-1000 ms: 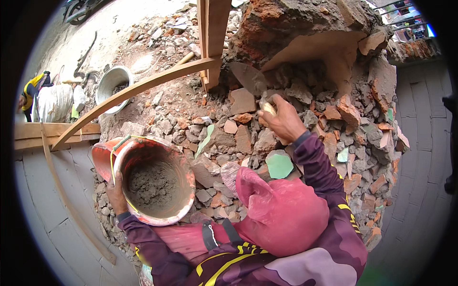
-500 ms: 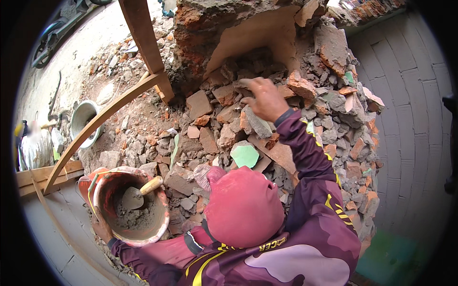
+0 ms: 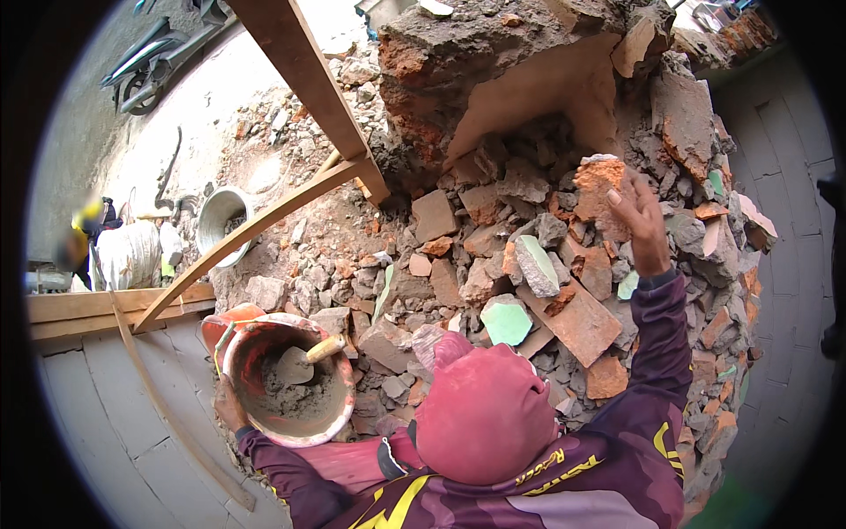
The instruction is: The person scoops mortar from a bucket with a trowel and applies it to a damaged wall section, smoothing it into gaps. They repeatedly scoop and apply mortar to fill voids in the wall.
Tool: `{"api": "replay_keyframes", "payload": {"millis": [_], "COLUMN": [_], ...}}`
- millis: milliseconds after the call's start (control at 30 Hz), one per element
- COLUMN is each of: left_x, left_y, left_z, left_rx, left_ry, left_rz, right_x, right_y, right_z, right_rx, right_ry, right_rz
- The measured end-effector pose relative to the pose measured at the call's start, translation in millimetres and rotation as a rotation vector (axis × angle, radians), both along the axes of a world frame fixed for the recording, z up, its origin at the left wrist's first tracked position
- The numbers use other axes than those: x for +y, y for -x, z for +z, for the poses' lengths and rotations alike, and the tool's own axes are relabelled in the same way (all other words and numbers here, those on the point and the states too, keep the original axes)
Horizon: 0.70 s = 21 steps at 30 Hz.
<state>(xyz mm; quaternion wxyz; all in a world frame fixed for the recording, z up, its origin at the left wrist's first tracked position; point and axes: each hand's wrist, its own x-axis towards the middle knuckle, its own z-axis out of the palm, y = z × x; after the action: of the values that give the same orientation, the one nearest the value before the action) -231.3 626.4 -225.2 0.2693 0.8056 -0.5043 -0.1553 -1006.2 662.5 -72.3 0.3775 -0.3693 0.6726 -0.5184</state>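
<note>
My right hand [image 3: 641, 220] is closed on a broken piece of orange brick [image 3: 599, 187], lifted over the rubble in front of a hollow in the broken masonry [image 3: 493, 66]. At the lower left, my left hand [image 3: 231, 406] grips the rim of an orange-red bucket [image 3: 339, 414]; its fingers are partly hidden. Grey wet mortar [image 3: 304, 406] lies inside the bucket. A trowel [image 3: 324, 349] with a pale wooden handle rests in it, its blade on the mortar. Between my arms, a rounded maroon cloth shape [image 3: 480, 414] covers part of the rubble.
Broken bricks and tiles [image 3: 577, 322] spread across the middle. A wooden frame [image 3: 300, 79] rises at the upper left, with a curved-looking slat [image 3: 251, 234] crossing it. A grey bucket [image 3: 220, 225], a white sack [image 3: 128, 256] and a motorbike [image 3: 163, 66] stand beyond. Grey paving [image 3: 780, 229] lies right.
My right hand has moved from the hollow toward the right and now holds the brick piece. My left hand stays at the bucket rim. The whole view has shifted.
</note>
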Motion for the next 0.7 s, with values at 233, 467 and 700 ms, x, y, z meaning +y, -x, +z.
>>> {"api": "replay_keyframes", "payload": {"millis": [233,467,700], "left_x": [-3,4,2], "left_y": [-1,21,21], "left_z": [14,11,18], "left_rx": [-0.044,-0.035,-0.065], "left_ry": [-0.255,0.065,-0.018], "left_rz": [-0.006,0.035,0.034], "right_x": [-109,-231,-248], "right_y": [-123,-187,-204], "right_z": [-127,-200,-231], "right_rx": [-0.493,0.455,0.64], "right_ry": [-0.27,-0.134,0.049], "right_rz": [0.156,-0.109,-0.205]}}
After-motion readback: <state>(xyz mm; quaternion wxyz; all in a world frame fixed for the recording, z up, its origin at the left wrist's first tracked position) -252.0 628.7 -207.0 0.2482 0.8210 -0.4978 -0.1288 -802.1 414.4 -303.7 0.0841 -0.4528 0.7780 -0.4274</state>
